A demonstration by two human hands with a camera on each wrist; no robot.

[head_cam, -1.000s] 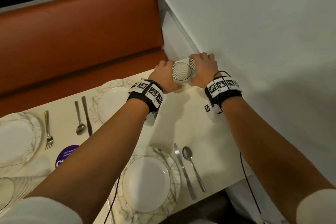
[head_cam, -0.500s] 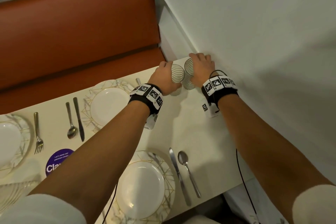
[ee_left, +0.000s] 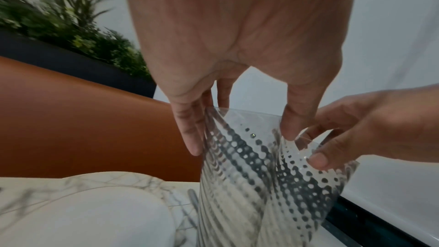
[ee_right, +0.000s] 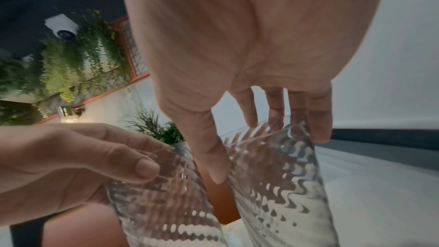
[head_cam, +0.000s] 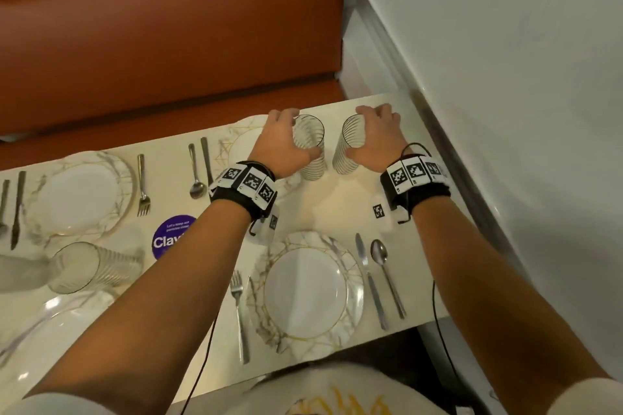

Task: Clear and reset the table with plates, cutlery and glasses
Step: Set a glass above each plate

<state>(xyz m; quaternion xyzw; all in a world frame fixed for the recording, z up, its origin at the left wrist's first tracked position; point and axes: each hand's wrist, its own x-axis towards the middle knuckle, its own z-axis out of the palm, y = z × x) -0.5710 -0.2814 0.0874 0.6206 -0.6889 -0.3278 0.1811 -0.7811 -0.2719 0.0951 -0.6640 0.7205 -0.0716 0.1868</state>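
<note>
Two clear ribbed glasses stand upright side by side near the far right end of the cream table (head_cam: 337, 209). My left hand (head_cam: 286, 145) grips the left glass (head_cam: 312, 158) from its left side. My right hand (head_cam: 377, 135) grips the right glass (head_cam: 347, 152) from its right side. In the left wrist view, thumb and fingers of the left hand (ee_left: 242, 142) curl round the glass (ee_left: 249, 176). In the right wrist view, the right hand (ee_right: 268, 157) wraps its glass (ee_right: 280, 185). Whether the bases touch the table I cannot tell.
A marbled plate (head_cam: 313, 290) lies near me, with a fork (head_cam: 239, 313) to its left and a knife (head_cam: 369, 280) and spoon (head_cam: 384, 276) to its right. Another plate (head_cam: 77, 199) sits to the left. A glass (head_cam: 91, 266) lies on its side. An orange bench (head_cam: 168, 44) runs behind, and a white wall (head_cam: 505, 77) rises on the right.
The two glasses were pressed together at the far corner. My hands have drawn them apart, so a gap shows between them, and brought them slightly nearer.
</note>
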